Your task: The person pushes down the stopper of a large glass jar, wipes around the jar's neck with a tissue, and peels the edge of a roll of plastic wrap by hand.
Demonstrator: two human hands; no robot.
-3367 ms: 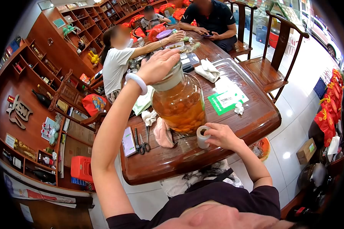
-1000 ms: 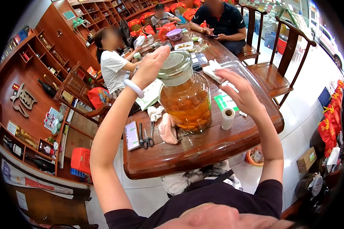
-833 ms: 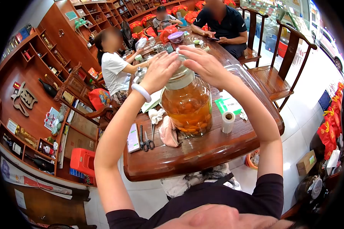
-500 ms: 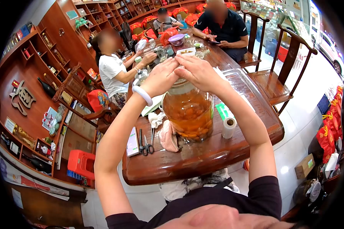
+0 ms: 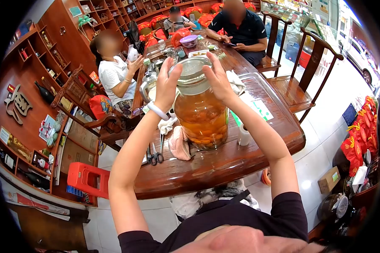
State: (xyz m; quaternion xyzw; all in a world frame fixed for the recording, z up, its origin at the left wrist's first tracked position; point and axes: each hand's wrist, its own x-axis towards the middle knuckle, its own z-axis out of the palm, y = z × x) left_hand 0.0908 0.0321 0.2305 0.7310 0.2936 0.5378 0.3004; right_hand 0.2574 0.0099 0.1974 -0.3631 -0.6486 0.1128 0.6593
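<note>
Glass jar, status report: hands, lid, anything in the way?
Left hand, right hand: open, flanking the lid, contact unclear. Glass jar: upright, lid on. Pink cloth, white roll by its base, possibly in the way.

The glass jar [image 5: 201, 120] stands on the table [image 5: 223, 169]. Left of it lie a cloth [image 5: 179, 145], then scissors [image 5: 157, 158]; right stands a film roll [image 5: 243, 136].

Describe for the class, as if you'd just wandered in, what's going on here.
A person holds their left hand and right hand, fingers open, on either side of the lid of a large glass jar; actual contact is hard to tell. The jar, holding amber liquid and orange pieces, stands upright on a wooden table, lid on. A pink cloth and scissors lie to its left, a roll stands to its right.
</note>
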